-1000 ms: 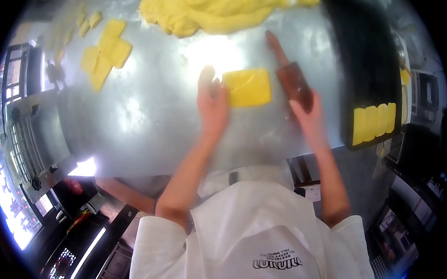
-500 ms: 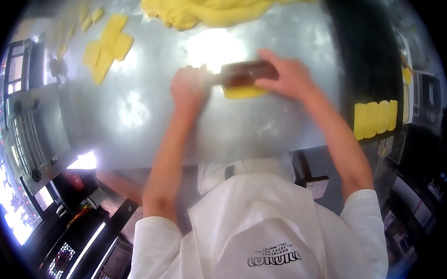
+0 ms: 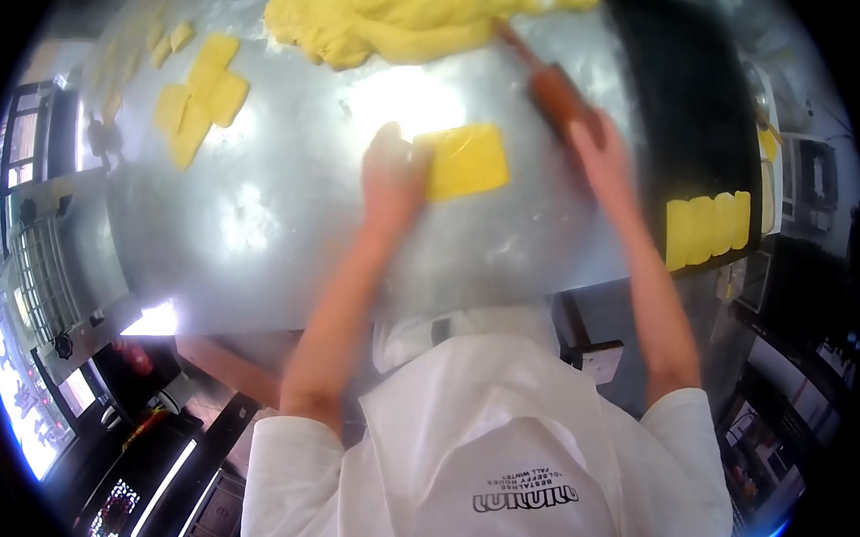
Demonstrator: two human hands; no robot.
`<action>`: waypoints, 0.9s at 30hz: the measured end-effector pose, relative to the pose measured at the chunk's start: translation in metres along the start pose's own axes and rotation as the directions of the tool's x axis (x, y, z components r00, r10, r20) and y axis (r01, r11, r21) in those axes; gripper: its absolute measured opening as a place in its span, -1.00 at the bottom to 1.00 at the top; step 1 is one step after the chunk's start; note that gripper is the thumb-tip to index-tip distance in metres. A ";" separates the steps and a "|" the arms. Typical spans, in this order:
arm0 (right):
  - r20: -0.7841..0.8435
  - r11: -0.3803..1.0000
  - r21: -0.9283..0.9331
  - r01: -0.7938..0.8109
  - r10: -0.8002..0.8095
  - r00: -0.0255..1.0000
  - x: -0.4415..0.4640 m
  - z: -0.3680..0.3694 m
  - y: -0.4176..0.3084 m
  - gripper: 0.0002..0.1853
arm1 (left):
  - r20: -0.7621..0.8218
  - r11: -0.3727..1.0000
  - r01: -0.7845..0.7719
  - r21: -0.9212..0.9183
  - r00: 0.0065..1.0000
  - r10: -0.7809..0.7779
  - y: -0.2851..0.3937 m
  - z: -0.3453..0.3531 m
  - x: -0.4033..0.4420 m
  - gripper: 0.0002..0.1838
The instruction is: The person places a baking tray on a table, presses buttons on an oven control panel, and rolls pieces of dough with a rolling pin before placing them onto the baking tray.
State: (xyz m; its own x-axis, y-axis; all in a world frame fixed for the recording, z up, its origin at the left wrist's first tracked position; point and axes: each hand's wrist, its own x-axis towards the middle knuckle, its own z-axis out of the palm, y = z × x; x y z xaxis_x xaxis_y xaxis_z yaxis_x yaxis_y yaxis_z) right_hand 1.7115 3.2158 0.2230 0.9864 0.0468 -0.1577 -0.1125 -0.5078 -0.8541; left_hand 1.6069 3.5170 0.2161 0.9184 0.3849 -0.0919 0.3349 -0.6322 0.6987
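A flat, roughly rectangular sheet of yellow dough [image 3: 467,163] lies on the metal tabletop in front of me. My left hand [image 3: 394,173] is at the sheet's left edge, its fingers curled in and blurred, seemingly gripping that edge. Off to the right, my right hand [image 3: 602,147] is closed around the near end of a reddish-brown rolling pin [image 3: 557,95]. The pin slants away from me, apart from the sheet, and its thin far handle points at a large mass of yellow dough [image 3: 391,26].
Overlapping dough pieces [image 3: 201,95] and smaller scraps [image 3: 171,42] lie at the far left of the metal table [image 3: 288,254]. On the black strip [image 3: 687,107] at the right, several flat dough sheets [image 3: 708,228] overlap in a row. Another person's forearm [image 3: 228,366] shows at lower left.
The rolling pin has left the dough sheet and swung up and right in my right hand. My left hand has let go of the pin's handle and moved right to the sheet's edge.
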 end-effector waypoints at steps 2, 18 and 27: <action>-0.207 0.967 -0.252 -0.040 -0.014 0.978 -0.024 -0.018 0.009 -0.34 | -0.036 0.994 -0.070 0.083 0.997 0.074 0.001 0.015 -0.004 -0.62; -0.167 0.975 0.029 -0.219 0.221 0.961 -0.047 -0.057 0.040 -0.34 | 0.120 0.856 -0.506 0.103 0.861 0.495 0.101 -0.009 -0.067 -0.70; -0.075 0.987 -0.066 -0.150 0.145 0.987 -0.052 -0.062 0.025 -0.34 | -0.025 0.935 -0.326 0.141 0.943 0.333 0.063 0.019 -0.031 -0.55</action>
State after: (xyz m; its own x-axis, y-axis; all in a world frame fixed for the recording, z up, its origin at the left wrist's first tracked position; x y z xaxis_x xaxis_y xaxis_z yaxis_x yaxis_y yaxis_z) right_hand 1.6653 3.1475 0.2407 0.9659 -0.0917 -0.2423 -0.2508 -0.5647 -0.7862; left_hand 1.6034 3.4522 0.2493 0.9718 0.1694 0.1640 0.0430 -0.8112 0.5833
